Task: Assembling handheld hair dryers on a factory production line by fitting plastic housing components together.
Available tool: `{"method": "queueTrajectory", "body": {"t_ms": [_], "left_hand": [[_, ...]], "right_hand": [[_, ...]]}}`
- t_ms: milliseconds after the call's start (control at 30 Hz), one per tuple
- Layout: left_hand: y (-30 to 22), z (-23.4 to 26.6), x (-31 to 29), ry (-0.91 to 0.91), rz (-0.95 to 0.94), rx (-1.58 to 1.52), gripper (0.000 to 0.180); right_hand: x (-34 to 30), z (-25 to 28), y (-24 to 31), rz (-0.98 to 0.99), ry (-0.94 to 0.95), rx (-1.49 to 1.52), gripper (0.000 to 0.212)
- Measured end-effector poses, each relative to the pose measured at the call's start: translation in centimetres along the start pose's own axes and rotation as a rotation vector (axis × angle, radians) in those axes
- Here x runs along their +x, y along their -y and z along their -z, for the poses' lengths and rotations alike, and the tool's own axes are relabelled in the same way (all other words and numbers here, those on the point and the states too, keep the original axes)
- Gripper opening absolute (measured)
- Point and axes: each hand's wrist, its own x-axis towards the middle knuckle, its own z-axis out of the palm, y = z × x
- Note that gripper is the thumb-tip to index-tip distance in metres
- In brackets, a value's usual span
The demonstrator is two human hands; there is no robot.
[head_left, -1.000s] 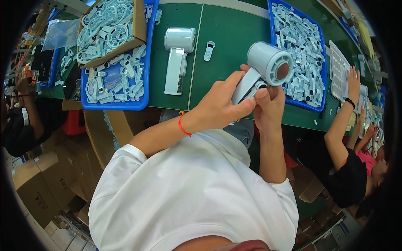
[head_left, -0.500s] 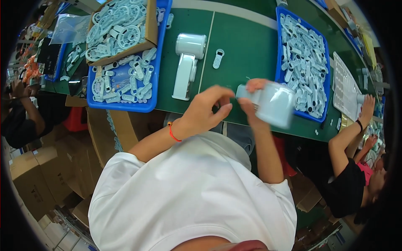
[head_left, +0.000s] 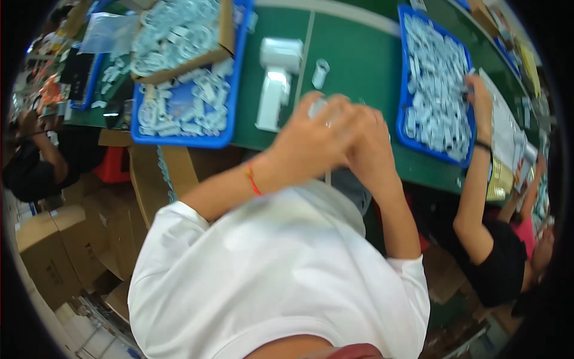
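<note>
My left hand [head_left: 310, 136] and my right hand [head_left: 375, 146] are brought together above the table's near edge, fingers bent and overlapping. Between them is the white handheld device with a barrel-shaped head; they cover nearly all of it, and only a pale bit [head_left: 317, 107] shows by my left fingers. Motion blurs the fingers somewhat. Just beyond, a similar white device [head_left: 275, 90] with a barrel head and straight handle lies on the green table [head_left: 350, 45]. A small white oblong part [head_left: 321, 74] with a ring-like end rests to its right.
At left, a blue tray [head_left: 224, 140] holds pale plastic parts, with a cardboard box [head_left: 226, 27] of more parts on it. Another blue tray [head_left: 403, 128] full of small parts stands at right. A co-worker's hand [head_left: 480, 99] reaches over its right edge.
My right hand has brought the white device inward and turned it, and my left hand has closed over it. The co-worker's hand has moved to the right tray.
</note>
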Motion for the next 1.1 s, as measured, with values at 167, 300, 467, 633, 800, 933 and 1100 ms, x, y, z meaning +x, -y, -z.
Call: {"method": "queueTrajectory", "body": {"t_ms": [167,300,467,633,800,933,1100], "left_hand": [[1.0,-1.3,0.0,0.068,0.025,0.054,0.066],[1.1,-1.8,0.1,0.039,0.083,0.036,0.056],[0.5,-1.9,0.1,0.097,0.052,0.122,0.052],[0.8,-2.1,0.1,0.055,0.055,0.051,0.051],[0.9,-2.4,0.4,0.031,0.037,0.047,0.049],[1.3,-2.4,0.2,0.032,0.031,0.041,0.045],[0.8,-2.5,-0.1,-0.025,0.011,0.143,0.040]], "right_hand": [[-1.1,1.4,0.3,-0.150,0.052,0.017,0.059],[-2.1,1.0,-0.1,-0.124,-0.029,-0.011,0.062],[-2.9,0.7,-0.3,-0.074,-0.077,-0.061,0.061],[-2.7,1.1,-0.4,-0.104,-0.055,0.005,0.058],[-2.9,0.9,-1.0,-0.108,-0.084,0.067,0.055],[-2.9,0.8,-1.1,-0.116,-0.099,0.132,0.051],[-3.2,0.4,-0.7,-0.135,-0.141,0.096,0.048]]}}
